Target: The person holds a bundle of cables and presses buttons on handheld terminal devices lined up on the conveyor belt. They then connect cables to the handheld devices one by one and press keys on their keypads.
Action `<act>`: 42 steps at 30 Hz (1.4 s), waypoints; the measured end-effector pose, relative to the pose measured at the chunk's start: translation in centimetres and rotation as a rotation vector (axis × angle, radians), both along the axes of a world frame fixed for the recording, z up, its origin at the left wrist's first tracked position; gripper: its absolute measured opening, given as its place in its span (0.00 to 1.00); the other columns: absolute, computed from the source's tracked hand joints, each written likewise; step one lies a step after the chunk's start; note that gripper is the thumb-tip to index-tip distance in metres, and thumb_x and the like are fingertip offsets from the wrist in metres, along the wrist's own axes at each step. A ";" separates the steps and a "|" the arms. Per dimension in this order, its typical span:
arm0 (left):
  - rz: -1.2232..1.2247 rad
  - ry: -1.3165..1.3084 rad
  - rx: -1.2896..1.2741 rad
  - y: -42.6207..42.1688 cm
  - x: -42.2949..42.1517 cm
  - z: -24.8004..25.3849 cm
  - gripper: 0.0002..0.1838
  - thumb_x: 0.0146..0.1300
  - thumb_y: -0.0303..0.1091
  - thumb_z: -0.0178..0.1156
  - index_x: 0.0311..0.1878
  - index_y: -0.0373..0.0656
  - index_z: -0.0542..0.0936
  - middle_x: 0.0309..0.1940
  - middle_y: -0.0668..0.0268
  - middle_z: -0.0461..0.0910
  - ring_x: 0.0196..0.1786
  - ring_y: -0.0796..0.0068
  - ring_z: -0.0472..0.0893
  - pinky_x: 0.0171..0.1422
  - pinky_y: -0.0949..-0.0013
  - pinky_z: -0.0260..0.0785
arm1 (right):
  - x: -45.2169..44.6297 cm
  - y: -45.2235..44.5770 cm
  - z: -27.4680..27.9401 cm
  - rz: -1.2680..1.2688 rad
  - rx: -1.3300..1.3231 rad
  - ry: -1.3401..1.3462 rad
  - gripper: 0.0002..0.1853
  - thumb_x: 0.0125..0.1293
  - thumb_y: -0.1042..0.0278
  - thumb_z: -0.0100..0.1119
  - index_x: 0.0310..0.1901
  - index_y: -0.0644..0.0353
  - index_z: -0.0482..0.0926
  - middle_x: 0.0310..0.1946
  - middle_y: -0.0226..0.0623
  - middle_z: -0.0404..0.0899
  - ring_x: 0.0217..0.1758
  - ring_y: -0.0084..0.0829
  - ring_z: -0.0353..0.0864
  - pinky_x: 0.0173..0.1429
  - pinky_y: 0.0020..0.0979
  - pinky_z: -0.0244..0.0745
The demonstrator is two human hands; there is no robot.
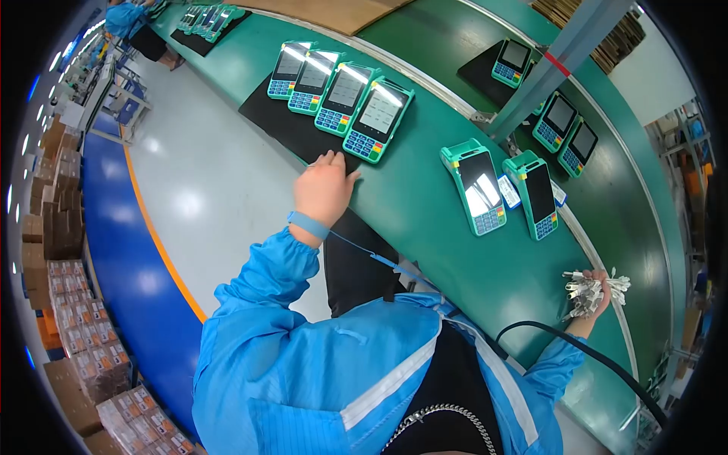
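My left hand (326, 187) lies at the near edge of the black mat (273, 121), its fingers stretched out and holding nothing. Just beyond its fingertips is the closest card payment terminal (379, 117) of a row of several, all green-cased with lit screens. A blue wrist strap (309, 226) with a coiled cord circles that wrist. Far to the right, my right hand (601, 297) is closed around a bundle of white cables (584, 292). Between the hands, two more terminals, one (478, 189) and another (533, 196), rest on the green bench (432, 243).
A metal post (557, 64) rises at the bench's far side, with more terminals (556, 120) behind it. A black cable (584, 347) runs by my right arm. Another person (133, 26) stands at the far left end. Stacked boxes (83, 326) line the left floor.
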State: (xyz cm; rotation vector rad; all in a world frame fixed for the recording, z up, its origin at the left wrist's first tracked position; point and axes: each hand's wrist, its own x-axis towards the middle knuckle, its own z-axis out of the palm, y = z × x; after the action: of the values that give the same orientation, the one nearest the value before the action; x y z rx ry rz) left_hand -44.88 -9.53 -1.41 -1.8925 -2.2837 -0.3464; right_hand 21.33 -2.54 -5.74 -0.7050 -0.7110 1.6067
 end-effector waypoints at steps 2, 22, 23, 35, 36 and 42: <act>0.008 -0.157 0.208 -0.5 1.0 2.0 0.24 0.58 0.38 0.68 0.57 0.40 0.78 0.54 0.54 0.80 0.52 0.52 0.82 0.58 0.60 0.75 | -0.1 0.1 0.0 0.027 0.022 0.029 0.08 0.65 0.63 0.55 0.40 0.55 0.71 0.35 0.33 0.74 0.48 0.40 0.77 0.63 0.55 0.68; -0.119 -0.118 0.234 1.8 -1.5 -0.1 0.27 0.59 0.42 0.62 0.64 0.54 0.74 0.69 0.53 0.66 0.71 0.45 0.63 0.71 0.49 0.56 | -1.7 -0.4 1.5 -0.072 -0.060 -0.015 0.08 0.65 0.63 0.55 0.39 0.56 0.68 0.35 0.33 0.72 0.46 0.37 0.75 0.61 0.45 0.68; -0.119 -0.118 0.237 1.9 -1.9 -0.4 0.27 0.59 0.42 0.62 0.64 0.54 0.74 0.69 0.53 0.66 0.71 0.45 0.63 0.71 0.49 0.56 | -1.3 -0.3 1.1 -0.072 -0.057 -0.015 0.08 0.65 0.63 0.55 0.39 0.56 0.68 0.35 0.33 0.72 0.46 0.37 0.75 0.61 0.45 0.68; -0.081 -0.085 0.341 3.6 -6.9 -0.5 0.25 0.62 0.42 0.59 0.63 0.48 0.73 0.66 0.51 0.69 0.68 0.43 0.66 0.71 0.50 0.59 | 0.1 -0.1 0.0 -0.086 -0.044 -0.052 0.08 0.64 0.63 0.57 0.40 0.55 0.72 0.35 0.34 0.75 0.46 0.39 0.76 0.60 0.48 0.68; -0.084 -0.101 0.319 4.1 -7.8 -0.5 0.24 0.64 0.42 0.57 0.64 0.49 0.73 0.67 0.53 0.68 0.70 0.43 0.63 0.71 0.50 0.59 | -0.1 -0.2 0.2 -0.108 -0.058 -0.054 0.08 0.64 0.63 0.56 0.40 0.55 0.72 0.35 0.34 0.75 0.46 0.39 0.77 0.59 0.50 0.69; -0.050 -0.046 0.239 4.7 -8.7 -0.4 0.24 0.65 0.45 0.57 0.64 0.52 0.73 0.67 0.55 0.70 0.71 0.44 0.63 0.69 0.49 0.61 | -0.8 -0.4 0.8 -0.097 -0.047 -0.069 0.08 0.64 0.62 0.56 0.39 0.55 0.71 0.34 0.33 0.73 0.46 0.39 0.76 0.59 0.51 0.70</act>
State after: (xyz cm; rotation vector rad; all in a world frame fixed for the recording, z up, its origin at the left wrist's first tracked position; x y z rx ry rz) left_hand -53.62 -4.87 -1.81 -1.8397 -2.1153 -0.6449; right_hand 20.54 -2.93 -4.95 -0.8202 -0.6812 1.5206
